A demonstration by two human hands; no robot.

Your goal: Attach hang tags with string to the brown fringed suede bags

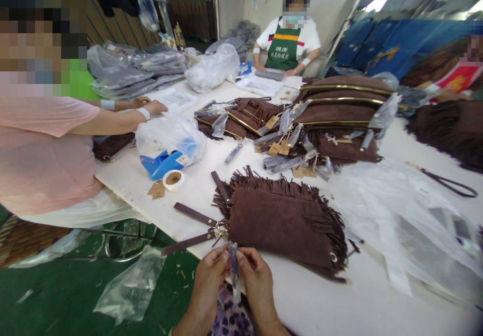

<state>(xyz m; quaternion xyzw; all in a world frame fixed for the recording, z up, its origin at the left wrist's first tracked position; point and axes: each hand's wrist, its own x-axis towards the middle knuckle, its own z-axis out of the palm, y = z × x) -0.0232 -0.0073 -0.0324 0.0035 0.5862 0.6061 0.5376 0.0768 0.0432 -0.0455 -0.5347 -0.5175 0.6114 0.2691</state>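
Close to the table's front edge, my left hand [209, 278] and my right hand [259, 283] pinch a dark wrist strap in a clear plastic sleeve [234, 270] from both sides. The sleeve's loose lower end hangs between my palms. Just beyond my fingers lies a brown fringed suede bag [277, 225], flat on the table. Dark straps [194, 214] with gold-coloured clasps stick out from its left side. Whether the wrapped strap is attached to the bag, I cannot tell.
Finished-looking brown bags [339, 109] with tags and wrapped straps are piled beyond. Clear plastic bags [400, 220] cover the right side. A tape roll [173, 179] and blue tape dispenser [166, 164] stand left. Co-workers sit at left [49, 150], across [289, 44] and far right.
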